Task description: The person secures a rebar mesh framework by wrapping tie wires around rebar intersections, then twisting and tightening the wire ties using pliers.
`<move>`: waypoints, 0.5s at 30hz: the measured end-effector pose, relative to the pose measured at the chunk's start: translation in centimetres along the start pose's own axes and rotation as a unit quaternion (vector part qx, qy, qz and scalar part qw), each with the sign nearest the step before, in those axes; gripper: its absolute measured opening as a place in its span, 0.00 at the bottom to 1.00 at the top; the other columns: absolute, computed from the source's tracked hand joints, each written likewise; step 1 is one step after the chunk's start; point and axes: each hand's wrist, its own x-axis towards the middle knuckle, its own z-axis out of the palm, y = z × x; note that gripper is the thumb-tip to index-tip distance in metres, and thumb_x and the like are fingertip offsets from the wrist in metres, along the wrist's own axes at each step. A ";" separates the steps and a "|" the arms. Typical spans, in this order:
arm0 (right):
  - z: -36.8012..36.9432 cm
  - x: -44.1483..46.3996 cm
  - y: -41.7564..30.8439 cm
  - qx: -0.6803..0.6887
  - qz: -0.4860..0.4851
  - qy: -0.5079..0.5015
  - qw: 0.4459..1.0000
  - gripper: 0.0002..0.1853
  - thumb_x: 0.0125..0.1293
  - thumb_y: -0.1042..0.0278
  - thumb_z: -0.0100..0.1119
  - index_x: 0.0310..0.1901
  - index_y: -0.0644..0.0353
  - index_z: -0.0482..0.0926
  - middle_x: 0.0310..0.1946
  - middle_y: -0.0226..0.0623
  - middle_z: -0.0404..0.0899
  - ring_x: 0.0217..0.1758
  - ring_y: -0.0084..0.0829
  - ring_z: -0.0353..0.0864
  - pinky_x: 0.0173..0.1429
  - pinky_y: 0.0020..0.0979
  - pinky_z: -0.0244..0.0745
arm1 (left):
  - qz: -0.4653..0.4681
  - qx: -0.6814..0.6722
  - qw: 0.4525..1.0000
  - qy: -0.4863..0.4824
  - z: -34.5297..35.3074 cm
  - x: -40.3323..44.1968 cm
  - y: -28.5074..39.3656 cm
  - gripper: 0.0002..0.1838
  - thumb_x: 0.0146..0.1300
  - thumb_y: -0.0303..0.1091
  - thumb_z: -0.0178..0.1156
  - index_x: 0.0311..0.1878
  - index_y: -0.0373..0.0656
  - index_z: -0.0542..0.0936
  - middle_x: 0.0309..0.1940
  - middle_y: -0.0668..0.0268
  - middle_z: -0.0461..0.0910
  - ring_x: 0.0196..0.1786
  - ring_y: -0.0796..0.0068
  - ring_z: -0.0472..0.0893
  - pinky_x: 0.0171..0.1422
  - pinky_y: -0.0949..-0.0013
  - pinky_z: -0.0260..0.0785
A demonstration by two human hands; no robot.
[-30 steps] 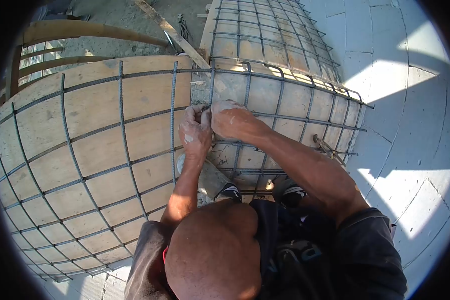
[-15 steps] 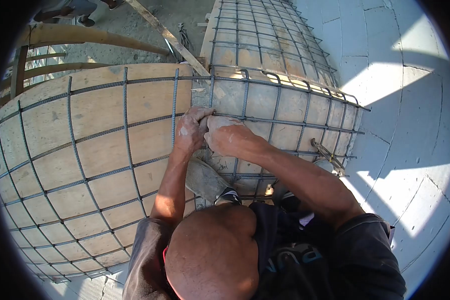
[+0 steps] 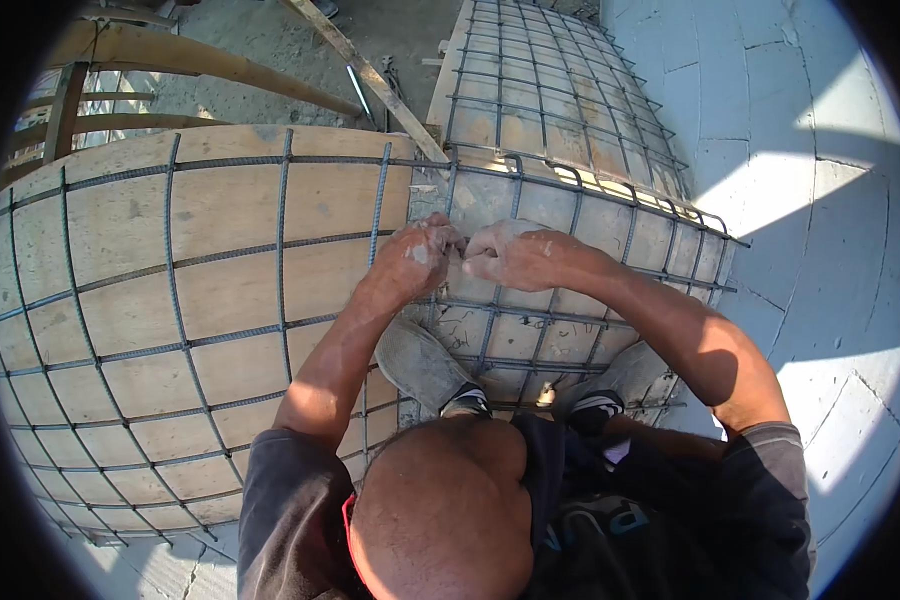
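My left hand (image 3: 417, 255) and my right hand (image 3: 522, 256) are close together over a crossing of the rebar mesh (image 3: 281, 240). Both have their fingers bent into a pinch, with fingertips nearly meeting. Whatever is between them is too small to make out. Dusty grey patches cover both hands. Ribbed bars run on either side, over plywood boards (image 3: 225, 285) at left and a greyish panel at right. The crossing itself is partly hidden by my fingers.
My shoes (image 3: 595, 408) stand among the bars. A pale block wall (image 3: 720, 190) rises at right. Another mesh-covered panel (image 3: 555, 75) slopes away at the top. A diagonal plank (image 3: 365, 75) and wooden rails (image 3: 210, 62) are at upper left.
My hands have moved slightly apart, the right one drawing rightwards. The view has shifted a little. The pincers seen lying on the bars at right are now out of sight near my right arm.
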 end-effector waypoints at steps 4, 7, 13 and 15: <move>-1.7 -5.5 6.9 -0.166 0.073 0.017 0.983 0.23 0.72 0.51 0.51 0.57 0.60 0.77 0.50 0.52 0.82 0.56 0.52 0.81 0.61 0.48 0.75 | 0.064 0.124 0.986 -0.090 -0.4 2.3 -0.7 0.10 0.65 0.31 0.53 0.40 0.40 0.83 0.46 0.55 0.82 0.50 0.50 0.82 0.54 0.55 0.76; -2.2 -12.1 10.4 -0.227 0.154 -0.005 0.962 0.22 0.72 0.53 0.52 0.55 0.63 0.76 0.48 0.53 0.83 0.57 0.52 0.81 0.62 0.47 0.75 | 0.055 0.229 0.949 -0.210 -0.9 4.8 1.1 0.11 0.63 0.31 0.54 0.41 0.42 0.85 0.42 0.56 0.85 0.47 0.51 0.84 0.52 0.55 0.78; 4.5 -20.5 17.6 -0.174 0.266 -0.029 0.948 0.25 0.68 0.51 0.59 0.58 0.62 0.74 0.51 0.53 0.80 0.60 0.50 0.79 0.65 0.47 0.73 | 0.012 0.398 0.831 -0.388 2.6 9.1 5.0 0.11 0.57 0.28 0.63 0.42 0.38 0.88 0.43 0.55 0.88 0.45 0.55 0.88 0.44 0.54 0.81; 8.9 -20.9 20.8 -0.120 0.238 0.059 0.962 0.29 0.66 0.50 0.63 0.60 0.62 0.73 0.54 0.54 0.78 0.61 0.51 0.77 0.66 0.47 0.72 | 0.016 0.407 0.831 -0.378 3.5 9.9 4.6 0.11 0.55 0.27 0.64 0.42 0.39 0.88 0.42 0.55 0.88 0.44 0.56 0.88 0.44 0.55 0.81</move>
